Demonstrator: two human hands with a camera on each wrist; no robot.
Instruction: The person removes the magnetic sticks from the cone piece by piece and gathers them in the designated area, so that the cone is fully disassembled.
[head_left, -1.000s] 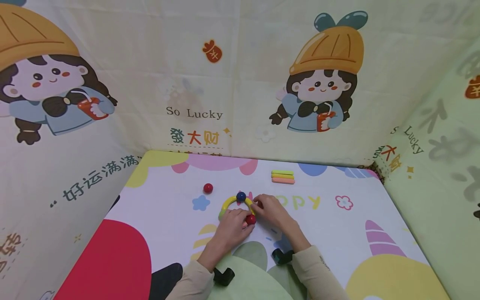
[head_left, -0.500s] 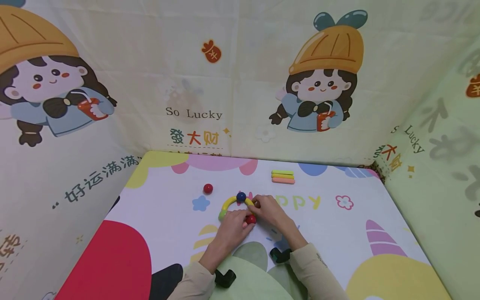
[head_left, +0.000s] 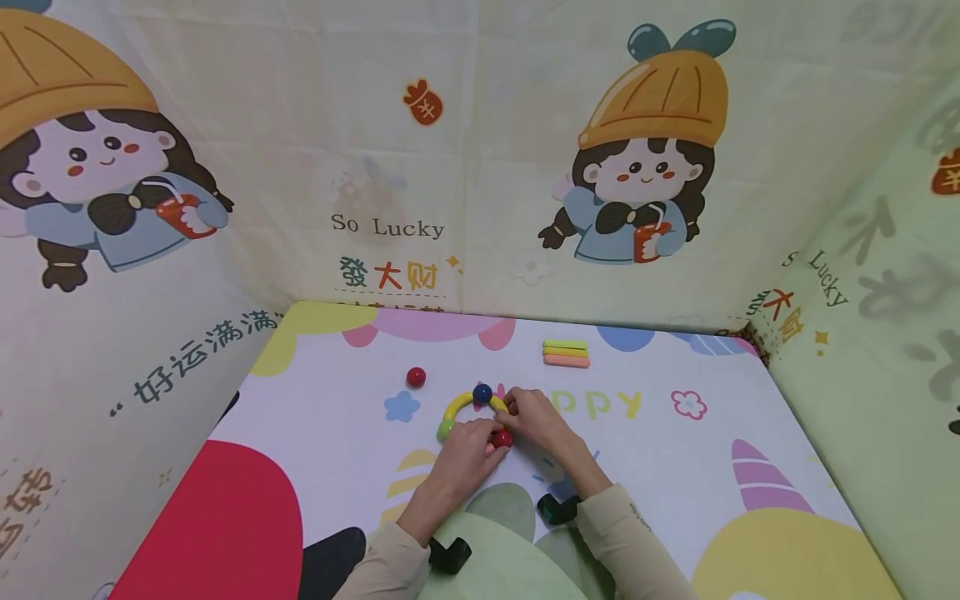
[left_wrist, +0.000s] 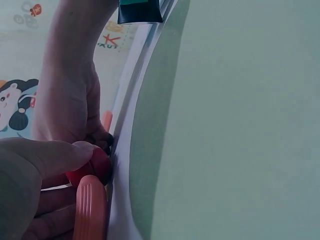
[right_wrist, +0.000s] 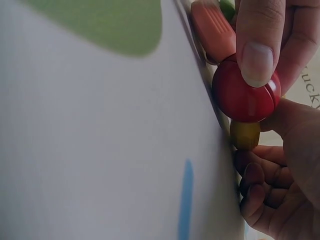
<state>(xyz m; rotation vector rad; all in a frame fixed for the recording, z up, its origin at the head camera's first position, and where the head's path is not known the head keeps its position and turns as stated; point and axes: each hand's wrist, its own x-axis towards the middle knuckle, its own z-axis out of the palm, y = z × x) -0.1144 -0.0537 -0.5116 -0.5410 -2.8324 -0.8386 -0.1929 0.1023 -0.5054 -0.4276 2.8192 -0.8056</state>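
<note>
A ring of toy rods and balls lies on the table between both hands. Its far part has a blue ball (head_left: pixel 482 393) joining two curved yellow rods (head_left: pixel 457 406), with a green ball (head_left: pixel 446 430) on the left. My left hand (head_left: pixel 463 460) pinches a red ball (right_wrist: pixel 242 97) at the near right, its thumb on the ball's side. An orange-pink ribbed rod (left_wrist: pixel 91 207) meets that ball, mostly hidden by the left hand in the head view. My right hand (head_left: pixel 540 421) pinches the right-hand yellow rod (right_wrist: pixel 245 135), whose end meets the red ball.
Another red ball (head_left: pixel 416 377) sits beyond the ring to the left. Several short rods (head_left: pixel 566 352), yellow and pink, lie side by side at the back. Black wrist devices (head_left: pixel 450 556) hang below the sleeves. Printed cloth walls (head_left: pixel 495 183) stand behind and beside the table.
My right hand and forearm have shifted very slightly left, the fingers settling on the yellow rod. The left hand and the ring stay practically in place.
</note>
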